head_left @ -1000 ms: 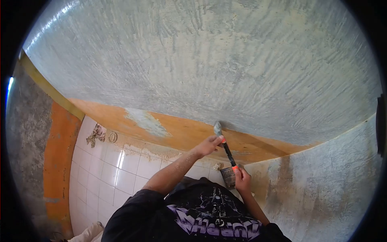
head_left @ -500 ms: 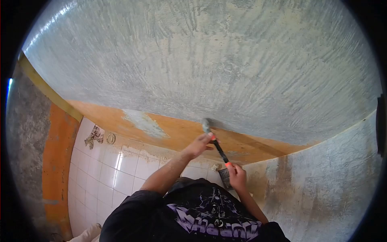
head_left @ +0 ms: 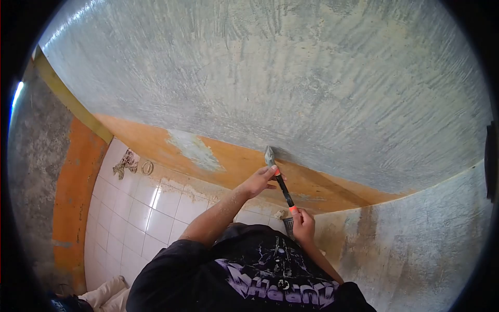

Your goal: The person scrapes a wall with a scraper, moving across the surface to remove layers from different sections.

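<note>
A long-handled hand tool (head_left: pixel 284 191) with a black handle, orange bands and a grey metal head points at the wall in front of me. My left hand (head_left: pixel 258 183) is closed around the handle just below the head, thumb along the orange band. Lower down, my right hand (head_left: pixel 304 226) grips the handle's end by the other orange band. The tool's narrow, pointed head overlaps the border between the rough grey wall surface (head_left: pixel 291 88) and the orange band of paint (head_left: pixel 236 152) beneath it.
Below the wall lies a white tiled floor (head_left: pixel 135 223) with crumbled debris along its edge. A crumpled cloth (head_left: pixel 126 164) and a ring-shaped roll (head_left: pixel 147 167) lie by the left corner. A dark container (head_left: pixel 289 226) sits beside my right hand. Another person's trouser legs (head_left: pixel 108 295) show at lower left.
The tool's head has turned, showing a narrower, pointed profile, and sits slightly higher. Both hands keep their grip. My view has shifted, revealing more of the other person's legs.
</note>
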Action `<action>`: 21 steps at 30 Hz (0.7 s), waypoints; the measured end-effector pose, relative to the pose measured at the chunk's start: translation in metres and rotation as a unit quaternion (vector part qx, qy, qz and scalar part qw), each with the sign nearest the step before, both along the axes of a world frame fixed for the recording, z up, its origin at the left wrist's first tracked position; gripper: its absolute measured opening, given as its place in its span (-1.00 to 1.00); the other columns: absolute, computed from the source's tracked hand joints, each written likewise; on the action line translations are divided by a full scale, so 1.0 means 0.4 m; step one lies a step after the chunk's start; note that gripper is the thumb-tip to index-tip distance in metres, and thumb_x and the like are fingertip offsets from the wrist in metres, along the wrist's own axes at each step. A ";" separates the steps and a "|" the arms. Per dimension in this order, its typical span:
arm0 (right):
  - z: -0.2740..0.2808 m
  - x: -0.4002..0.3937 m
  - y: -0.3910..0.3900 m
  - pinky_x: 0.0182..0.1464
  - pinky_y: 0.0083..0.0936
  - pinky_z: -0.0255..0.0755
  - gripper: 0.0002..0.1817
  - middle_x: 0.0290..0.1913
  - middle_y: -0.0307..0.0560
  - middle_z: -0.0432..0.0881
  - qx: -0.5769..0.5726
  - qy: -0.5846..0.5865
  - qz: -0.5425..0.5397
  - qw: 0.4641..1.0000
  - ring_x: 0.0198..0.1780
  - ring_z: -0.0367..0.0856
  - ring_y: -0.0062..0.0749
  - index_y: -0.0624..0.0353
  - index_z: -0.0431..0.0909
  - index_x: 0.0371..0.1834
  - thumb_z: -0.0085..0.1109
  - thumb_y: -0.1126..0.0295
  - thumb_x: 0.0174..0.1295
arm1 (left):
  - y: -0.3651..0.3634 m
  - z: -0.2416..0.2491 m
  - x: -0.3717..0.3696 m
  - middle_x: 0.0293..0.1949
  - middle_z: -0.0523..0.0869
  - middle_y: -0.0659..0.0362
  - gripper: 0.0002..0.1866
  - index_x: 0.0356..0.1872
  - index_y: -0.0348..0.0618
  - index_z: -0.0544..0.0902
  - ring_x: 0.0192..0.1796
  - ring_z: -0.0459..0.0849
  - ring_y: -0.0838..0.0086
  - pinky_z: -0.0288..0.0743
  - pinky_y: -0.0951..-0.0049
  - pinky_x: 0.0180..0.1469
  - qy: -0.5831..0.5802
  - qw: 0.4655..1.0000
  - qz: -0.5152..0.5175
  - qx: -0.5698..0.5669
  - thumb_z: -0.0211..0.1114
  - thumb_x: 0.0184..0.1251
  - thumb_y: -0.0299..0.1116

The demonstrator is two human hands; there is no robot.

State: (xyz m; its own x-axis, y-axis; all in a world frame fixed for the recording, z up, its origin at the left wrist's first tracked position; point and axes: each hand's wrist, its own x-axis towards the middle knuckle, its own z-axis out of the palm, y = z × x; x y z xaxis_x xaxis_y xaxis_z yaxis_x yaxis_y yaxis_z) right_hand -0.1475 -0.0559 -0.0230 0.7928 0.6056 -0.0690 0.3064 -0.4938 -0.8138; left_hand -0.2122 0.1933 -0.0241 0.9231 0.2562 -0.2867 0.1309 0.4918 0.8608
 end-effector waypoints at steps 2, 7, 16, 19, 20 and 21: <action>-0.012 -0.010 -0.001 -0.44 -0.53 0.30 -0.66 -0.58 -0.23 0.52 0.038 0.024 -0.008 0.999 -0.52 0.41 -0.63 0.30 0.65 -0.14 0.16 0.18 0.45 | -0.007 0.006 0.001 0.05 0.66 0.16 -0.56 0.07 -0.04 0.52 0.23 0.56 0.38 0.45 0.14 0.22 0.013 1.000 0.005 0.005 -0.15 0.66 0.07; 0.024 -0.001 -0.012 -0.41 -0.47 0.38 -0.65 -0.54 -0.13 0.61 0.012 0.026 0.002 1.000 -0.52 0.52 -0.51 0.25 0.67 -0.14 0.18 0.13 0.42 | -0.014 -0.004 0.002 0.06 0.69 0.21 -0.54 0.07 -0.01 0.53 0.17 0.58 0.44 0.45 0.13 0.18 0.026 0.998 0.001 0.052 -0.13 0.63 0.12; -0.006 -0.030 -0.017 -0.44 -0.51 0.32 -0.66 -0.56 -0.18 0.55 0.040 0.018 -0.033 0.999 -0.52 0.44 -0.59 0.28 0.67 -0.15 0.16 0.16 0.44 | -0.016 0.019 0.006 0.08 0.69 0.14 -0.51 0.14 -0.05 0.50 0.17 0.61 0.40 0.47 0.20 0.17 0.021 0.999 -0.027 0.038 -0.14 0.63 0.12; 0.049 -0.033 0.003 -0.42 -0.50 0.35 -0.66 -0.55 -0.16 0.57 0.017 0.014 -0.013 1.000 -0.51 0.46 -0.57 0.29 0.67 -0.14 0.15 0.18 0.44 | 0.002 0.015 -0.006 0.07 0.70 0.14 -0.50 0.14 -0.06 0.50 0.17 0.61 0.40 0.47 0.20 0.17 0.020 0.998 -0.025 0.057 -0.14 0.63 0.12; 0.061 -0.036 0.018 -0.41 -0.51 0.36 -0.66 -0.54 -0.16 0.57 0.006 0.008 -0.003 1.000 -0.50 0.46 -0.56 0.29 0.67 -0.14 0.14 0.18 0.44 | 0.013 0.014 -0.013 0.07 0.70 0.14 -0.50 0.15 -0.06 0.50 0.17 0.61 0.40 0.47 0.19 0.18 0.020 0.998 -0.016 0.059 -0.14 0.63 0.13; 0.038 -0.045 0.027 -0.41 -0.51 0.36 -0.67 -0.54 -0.16 0.57 0.015 -0.002 -0.010 1.000 -0.50 0.46 -0.56 0.29 0.67 -0.14 0.14 0.18 0.44 | 0.024 0.016 -0.018 0.06 0.70 0.14 -0.51 0.14 -0.06 0.51 0.16 0.61 0.40 0.47 0.20 0.17 0.025 0.997 -0.014 0.069 -0.14 0.63 0.12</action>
